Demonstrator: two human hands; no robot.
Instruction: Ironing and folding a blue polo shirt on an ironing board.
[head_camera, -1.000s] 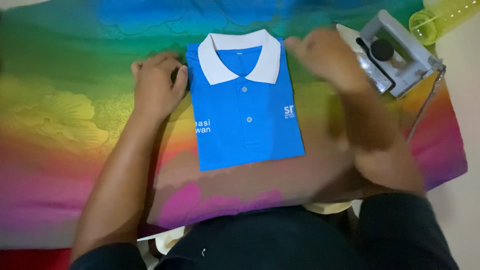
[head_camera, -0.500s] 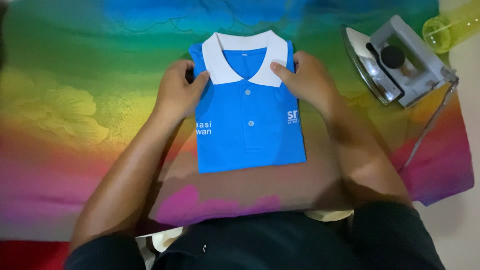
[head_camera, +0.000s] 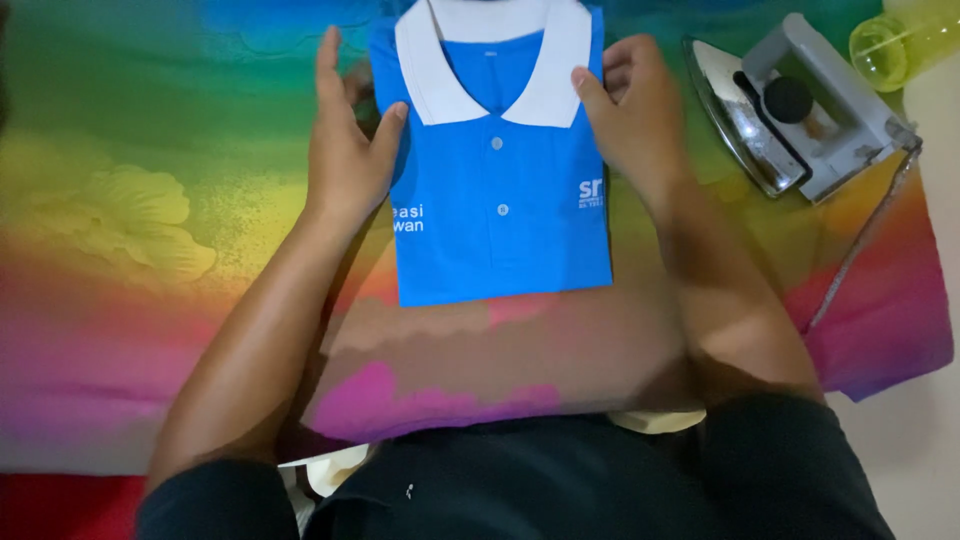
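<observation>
A folded blue polo shirt (head_camera: 500, 200) with a white collar lies flat on a rainbow-coloured cloth (head_camera: 130, 230). My left hand (head_camera: 345, 150) grips the shirt's left edge, thumb on top near the collar, fingers stretched upward beside it. My right hand (head_camera: 630, 110) holds the right edge, thumb pressed on the collar tip, fingers curled behind the fold. Both forearms reach up from the bottom of the view on either side of the shirt.
A grey electric iron (head_camera: 790, 110) lies tipped on its side at the right, its soleplate facing the shirt and its cord (head_camera: 865, 240) trailing down. A yellow-green plastic bottle (head_camera: 890, 40) sits in the top right corner. My dark clothing fills the bottom.
My right hand came down from above the iron's side onto the shirt's right edge. Both hands now hold the shirt by its sides near the collar, and it has shifted slightly away from me.
</observation>
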